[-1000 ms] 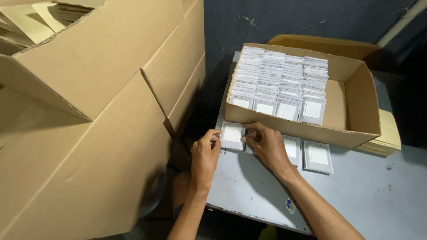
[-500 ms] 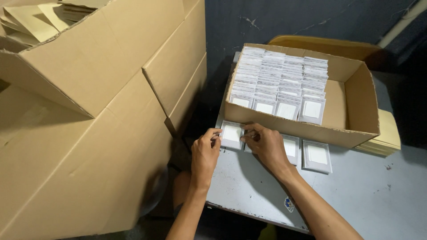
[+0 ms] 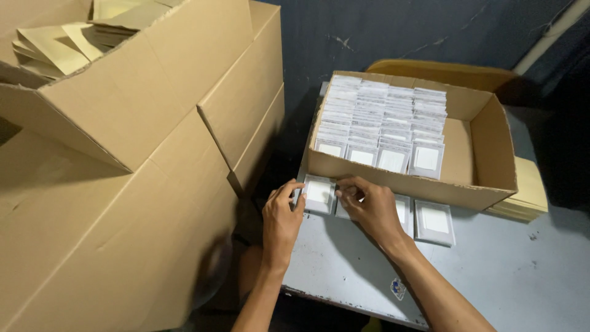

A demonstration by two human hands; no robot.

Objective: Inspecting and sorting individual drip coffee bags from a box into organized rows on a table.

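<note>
1. Grey bench point(image 3: 491, 289) carries an open carton point(image 3: 473, 184), and three small white packets lie flat in a row just in front of its near wall.
2. Left hand point(image 3: 281, 221) rests at the bench's left edge; its fingers point(image 3: 289, 190) are slightly spread and touch the left side of the first packet point(image 3: 319, 193).
3. Right hand point(image 3: 372, 209) lies just beside it, fingers point(image 3: 350, 187) curled on that packet's right edge. Both hands pinch the packet between them, likely to square it against the row.
4. Under the right hand a second packet point(image 3: 402, 212) is partly hidden; a third packet point(image 3: 435, 221) lies free, close to the right of it.
5. Inside the carton, many like packets stand upright in tight rows point(image 3: 381, 123), filling the left and middle; a bare gap remains at the right end, so the rows seem to lean on one another.
6. Large brown boxes point(image 3: 123, 184) stack at the left, well apart from the packets; the top one holds tan folded sheets point(image 3: 55, 46).
7. Tan flat sheets point(image 3: 528, 197) lie behind the carton's right corner.
</note>
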